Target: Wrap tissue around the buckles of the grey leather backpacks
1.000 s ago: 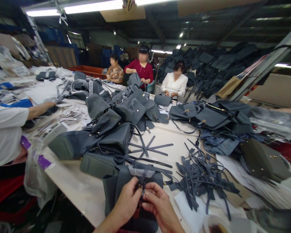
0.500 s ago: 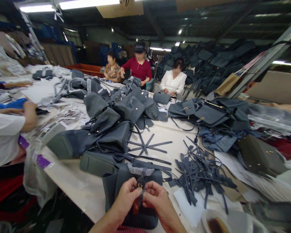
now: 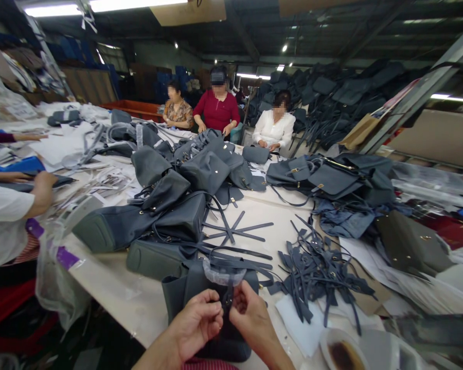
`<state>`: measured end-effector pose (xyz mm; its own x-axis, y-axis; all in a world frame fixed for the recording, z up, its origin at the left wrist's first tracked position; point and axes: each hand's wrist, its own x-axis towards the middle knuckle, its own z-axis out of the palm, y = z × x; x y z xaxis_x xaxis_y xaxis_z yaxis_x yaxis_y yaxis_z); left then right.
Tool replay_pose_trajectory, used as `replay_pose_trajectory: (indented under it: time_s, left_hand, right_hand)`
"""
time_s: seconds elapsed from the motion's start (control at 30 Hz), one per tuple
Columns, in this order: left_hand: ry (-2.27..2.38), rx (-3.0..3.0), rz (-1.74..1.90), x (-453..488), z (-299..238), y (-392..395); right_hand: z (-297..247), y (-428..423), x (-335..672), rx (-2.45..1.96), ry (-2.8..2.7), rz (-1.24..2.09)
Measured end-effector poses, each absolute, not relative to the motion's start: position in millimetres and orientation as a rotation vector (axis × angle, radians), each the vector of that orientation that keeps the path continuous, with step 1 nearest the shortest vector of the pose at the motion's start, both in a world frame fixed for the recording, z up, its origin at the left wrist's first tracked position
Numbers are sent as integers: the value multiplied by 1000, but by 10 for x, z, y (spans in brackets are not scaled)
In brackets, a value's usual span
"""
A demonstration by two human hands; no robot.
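Both hands are close together at the near table edge, over a gray backpack (image 3: 181,290) lying on the table (image 3: 100,277). The left hand (image 3: 195,324) is curled, its fingertips at a dark strap (image 3: 228,303), while the right hand (image 3: 250,313) pinches the same strap from the other side; neither grip is wide open. Clear plastic wrap (image 3: 224,275) sits on top of the backpack. To the right, a white cup (image 3: 334,344) holds dark liquid, beside a heap of loose straps (image 3: 316,277). A clear plastic bag (image 3: 56,277) hangs off the table's left edge, near a co-worker's hand (image 3: 42,189). Beyond lies a pile of backpacks (image 3: 204,172); farther off stands an orange bin (image 3: 129,109).
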<state>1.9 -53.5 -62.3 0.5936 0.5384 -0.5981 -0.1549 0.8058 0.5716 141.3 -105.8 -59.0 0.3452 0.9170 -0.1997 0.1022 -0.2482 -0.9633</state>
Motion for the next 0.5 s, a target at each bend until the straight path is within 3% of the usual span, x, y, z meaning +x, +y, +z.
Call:
replay_pose_trajectory:
  time_s: [0.07, 0.13, 0.33, 0.5]
  left_hand:
    - [875, 532, 474, 42, -636, -513]
    - [923, 753, 558, 61, -627, -513]
    - [699, 2243, 953, -20, -583, -524]
    - [679, 2670, 1138, 68, -557, -483]
  right_hand:
    - [-623, -1082, 1397, -1700, -1020, 927]
    - [-635, -1102, 1386, -1695, -936, 1016]
    - [-622, -1096, 1391, -1524, -578, 1351]
    - [-746, -1077, 1302, -1556, -649, 1268]
